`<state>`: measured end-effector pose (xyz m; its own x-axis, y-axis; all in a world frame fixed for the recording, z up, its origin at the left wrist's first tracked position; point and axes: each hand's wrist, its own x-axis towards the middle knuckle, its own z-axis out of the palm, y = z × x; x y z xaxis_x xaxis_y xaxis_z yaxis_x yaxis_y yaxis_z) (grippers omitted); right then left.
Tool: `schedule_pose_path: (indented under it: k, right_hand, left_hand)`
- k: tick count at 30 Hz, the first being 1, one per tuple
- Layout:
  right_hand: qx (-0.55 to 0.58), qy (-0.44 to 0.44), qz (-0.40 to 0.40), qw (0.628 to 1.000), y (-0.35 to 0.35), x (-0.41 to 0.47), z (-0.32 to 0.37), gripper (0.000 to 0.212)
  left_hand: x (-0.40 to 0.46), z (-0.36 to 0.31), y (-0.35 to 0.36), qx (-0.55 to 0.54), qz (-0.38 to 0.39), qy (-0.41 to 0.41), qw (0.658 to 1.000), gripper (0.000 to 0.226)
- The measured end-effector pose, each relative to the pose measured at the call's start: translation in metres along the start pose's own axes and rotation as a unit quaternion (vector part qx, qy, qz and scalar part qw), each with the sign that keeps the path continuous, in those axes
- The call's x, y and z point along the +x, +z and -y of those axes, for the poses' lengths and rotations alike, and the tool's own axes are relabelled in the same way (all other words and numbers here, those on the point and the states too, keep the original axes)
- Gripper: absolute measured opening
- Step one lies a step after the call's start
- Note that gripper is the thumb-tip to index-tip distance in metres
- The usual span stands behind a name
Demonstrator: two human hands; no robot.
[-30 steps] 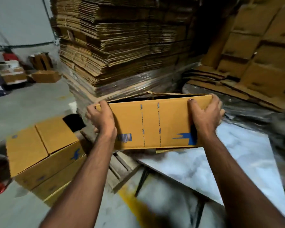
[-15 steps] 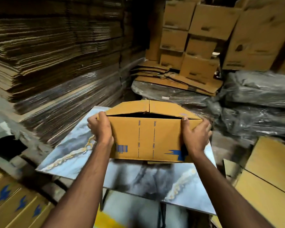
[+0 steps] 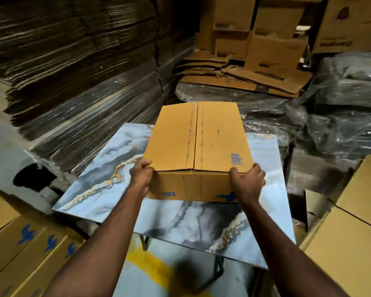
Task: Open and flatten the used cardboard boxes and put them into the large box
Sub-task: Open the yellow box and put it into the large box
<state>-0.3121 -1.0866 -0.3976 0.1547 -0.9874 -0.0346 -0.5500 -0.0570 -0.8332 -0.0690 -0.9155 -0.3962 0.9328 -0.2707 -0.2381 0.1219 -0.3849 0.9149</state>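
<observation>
In the head view, a closed yellow-brown cardboard box (image 3: 198,151) is being held on the marble-patterned tabletop (image 3: 107,189), gripped at its near corners by the left hand (image 3: 142,174) and right hand (image 3: 249,182). Opening is judged pending; the top flaps need parting.

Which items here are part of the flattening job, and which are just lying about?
Job:
box, closed, on the table
left hand and right hand, gripping its near corners

Lying about:
flattened stacks
plastic-wrapped bundles
printed boxes
</observation>
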Motion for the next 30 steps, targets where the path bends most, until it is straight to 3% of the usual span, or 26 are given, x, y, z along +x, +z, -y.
schedule_pose_path:
  k: [10,16,20,22,24,27,30]
  right_hand:
    - [-0.036,-0.022,-0.033,0.999,0.04,-0.002,-0.01,0.068]
    - [-0.019,-0.013,-0.061,0.998,0.059,-0.017,-0.005,0.074]
    - [0.02,0.016,-0.07,0.997,0.067,-0.023,-0.006,0.081]
    - [0.061,0.031,-0.072,0.995,0.068,-0.034,-0.007,0.088]
    - [0.102,0.067,-0.066,0.99,0.071,-0.049,-0.014,0.081]
    - [0.156,0.143,-0.07,0.975,0.074,-0.066,-0.04,0.063]
    - [0.266,0.268,-0.032,0.926,0.068,-0.066,-0.058,0.09]
  left_hand:
    - [0.047,0.016,-0.018,0.097,0.114,0.101,0.983,0.036]
    - [0.076,0.018,-0.021,0.179,0.106,0.169,0.963,0.031]
    - [0.076,0.0,-0.017,0.317,0.063,0.22,0.92,0.032]
    - [0.07,-0.011,-0.013,0.32,0.059,0.271,0.906,0.033]
    - [0.065,-0.016,-0.006,0.27,0.073,0.348,0.895,0.031]
    - [0.056,-0.028,0.013,0.206,0.156,0.436,0.862,0.04]
    - [0.045,-0.049,0.036,0.275,0.255,0.469,0.8,0.053]
